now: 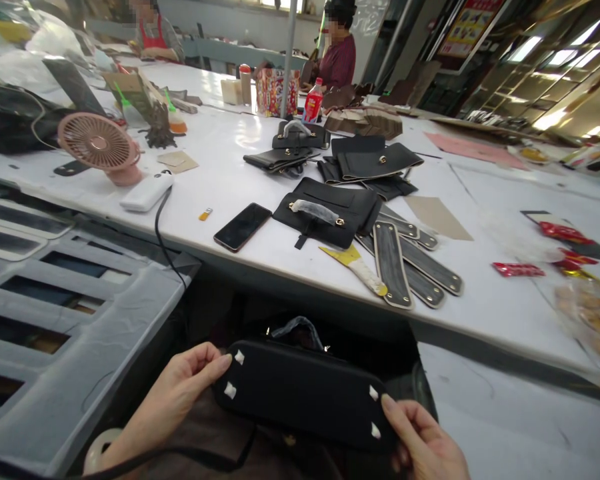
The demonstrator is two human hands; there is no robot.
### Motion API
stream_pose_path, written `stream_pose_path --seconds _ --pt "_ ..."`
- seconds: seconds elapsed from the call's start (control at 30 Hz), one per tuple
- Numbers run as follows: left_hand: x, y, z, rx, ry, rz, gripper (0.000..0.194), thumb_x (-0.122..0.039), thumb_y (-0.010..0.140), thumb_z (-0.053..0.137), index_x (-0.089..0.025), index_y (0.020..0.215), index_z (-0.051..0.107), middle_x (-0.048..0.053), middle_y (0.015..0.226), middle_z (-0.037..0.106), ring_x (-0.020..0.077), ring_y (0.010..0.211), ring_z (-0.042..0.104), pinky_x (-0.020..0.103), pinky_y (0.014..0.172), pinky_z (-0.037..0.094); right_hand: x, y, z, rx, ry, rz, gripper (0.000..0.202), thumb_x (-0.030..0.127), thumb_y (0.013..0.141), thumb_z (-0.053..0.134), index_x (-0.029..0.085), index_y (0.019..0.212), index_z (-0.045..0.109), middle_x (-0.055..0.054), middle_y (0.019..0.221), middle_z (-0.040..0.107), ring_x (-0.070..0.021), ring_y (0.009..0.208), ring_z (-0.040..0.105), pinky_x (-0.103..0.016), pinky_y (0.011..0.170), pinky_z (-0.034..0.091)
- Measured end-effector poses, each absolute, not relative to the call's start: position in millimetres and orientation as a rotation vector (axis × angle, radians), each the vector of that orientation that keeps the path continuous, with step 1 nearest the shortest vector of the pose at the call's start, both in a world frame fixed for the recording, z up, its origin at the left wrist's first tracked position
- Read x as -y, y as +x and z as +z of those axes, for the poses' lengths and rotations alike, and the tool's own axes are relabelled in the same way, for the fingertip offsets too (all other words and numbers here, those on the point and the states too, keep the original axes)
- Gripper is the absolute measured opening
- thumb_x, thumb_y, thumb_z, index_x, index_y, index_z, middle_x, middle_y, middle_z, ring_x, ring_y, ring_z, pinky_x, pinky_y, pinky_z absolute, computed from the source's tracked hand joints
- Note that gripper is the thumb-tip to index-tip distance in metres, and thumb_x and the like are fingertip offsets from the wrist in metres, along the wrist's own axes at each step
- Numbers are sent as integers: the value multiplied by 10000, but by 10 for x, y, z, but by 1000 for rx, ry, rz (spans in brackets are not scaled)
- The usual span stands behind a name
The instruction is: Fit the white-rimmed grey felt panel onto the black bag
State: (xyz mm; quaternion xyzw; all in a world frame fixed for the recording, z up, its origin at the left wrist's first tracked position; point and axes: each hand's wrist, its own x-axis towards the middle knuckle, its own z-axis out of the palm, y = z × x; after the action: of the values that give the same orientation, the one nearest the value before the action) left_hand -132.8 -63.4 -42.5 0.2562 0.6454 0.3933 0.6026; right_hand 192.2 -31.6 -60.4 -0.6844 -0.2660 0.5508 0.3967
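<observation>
A black handbag (305, 393) is held over the lap with its flat bottom facing up toward me. Small white wrapped feet show near the corners of that bottom. My left hand (180, 387) pinches the left end, its thumb beside the upper left foot. At the right end my right hand (420, 437) grips the bag, with the thumb near the feet there. Beyond the far side of the bag a plastic-wrapped handle (297, 327) sticks up between gold fittings. The bag's lower part is hidden below its base.
On the white table (190, 230) lie a phone (243, 227), a black bag panel with wrapped handle (325, 210), several studded strips (393, 263) and a yellow-ended scraper (355, 267). A pink fan (100, 147) stands left, above a grey slatted tray (125, 320). Two people sit across the table.
</observation>
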Motion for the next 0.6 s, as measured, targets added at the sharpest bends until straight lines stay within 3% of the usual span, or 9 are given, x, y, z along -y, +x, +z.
stream_pose_path --seconds 0.37,0.6 --pt "664 -1359 -510 -1537 575 887 422 -559 690 711 -170 641 555 -41 571 480 81 502 369 163 440 318 320 1888 -553 694 -1708 1398 469 553 624 792 169 610 523 52 541 445 -63 462 334 -181 392 283" --pt "687 -1326 -745 -1598 399 968 524 -638 538 767 -173 580 531 -31 523 514 99 465 462 184 428 401 340 1822 -512 793 -1742 1309 469 578 699 721 177 643 484 58 566 424 -69 483 320 -188 402 264"
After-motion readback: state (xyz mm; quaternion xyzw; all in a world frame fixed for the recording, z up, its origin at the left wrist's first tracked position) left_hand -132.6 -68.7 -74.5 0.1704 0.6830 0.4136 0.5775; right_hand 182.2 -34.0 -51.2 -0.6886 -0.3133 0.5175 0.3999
